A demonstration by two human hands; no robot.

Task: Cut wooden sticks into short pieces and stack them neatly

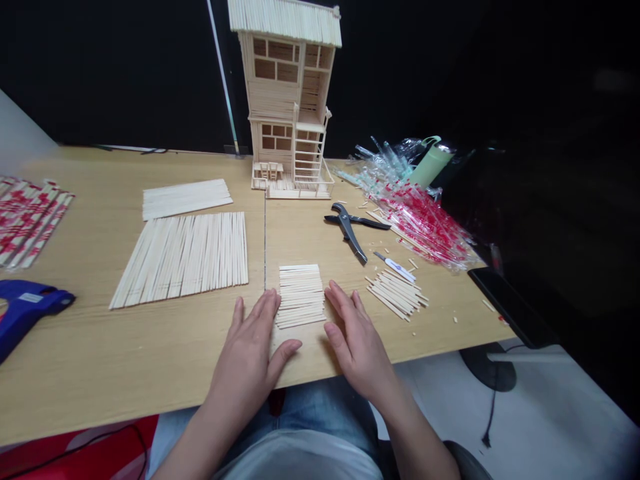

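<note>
A small row of short wooden sticks (301, 297) lies flat near the table's front edge, laid side by side. My left hand (253, 340) rests at its left side, fingers stretched out and fingertips against or very near the stick ends. On the opposite side my right hand (357, 333) has its fingers extended, close to the right ends. Neither hand holds anything. Right of my right hand lies a loose pile of short sticks (399, 293), with a small white-handled knife (397, 267) beside it. Dark-handled cutting pliers (350, 230) lie beyond.
A stick-built model house (293, 100) stands at the back. Two flat stick panels, a large one (187, 257) and a smaller one (187, 199), lie left. A blue glue gun (30, 310) and wrapped chopsticks (30, 217) are far left; red-printed wrappers (425, 223) and a phone (510, 307) are right.
</note>
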